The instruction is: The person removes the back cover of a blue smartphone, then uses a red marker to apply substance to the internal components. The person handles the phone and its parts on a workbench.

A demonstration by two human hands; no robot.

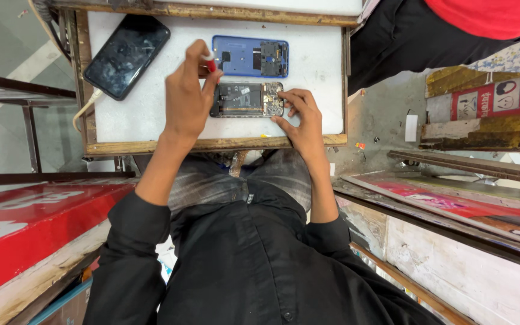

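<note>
Head view looks down on a small white-topped bench with a wooden rim. An opened phone, back off and innards showing, lies flat near the front edge, long side across.

Left hand sits just left of the opened phone, grip closed around a thin tool with a red tip. The tool pokes up between thumb and forefinger, above the phone's top-left corner. Cannot tell if the tip touches the phone.

Right hand rests at the phone's right end. Grip narrow, holding nothing; fingertips press on the right edge and lower right corner, pinning the phone to the bench. So the phone lies between the two hands, touching the right one, just beside the left.

A blue back cover lies flat just behind the opened phone, parallel, apart from both hands. A black phone with a scuffed screen lies tilted at the bench's rear left, well apart, with a pale cable at its lower end.

Another person in black trousers stands at the upper right.
</note>
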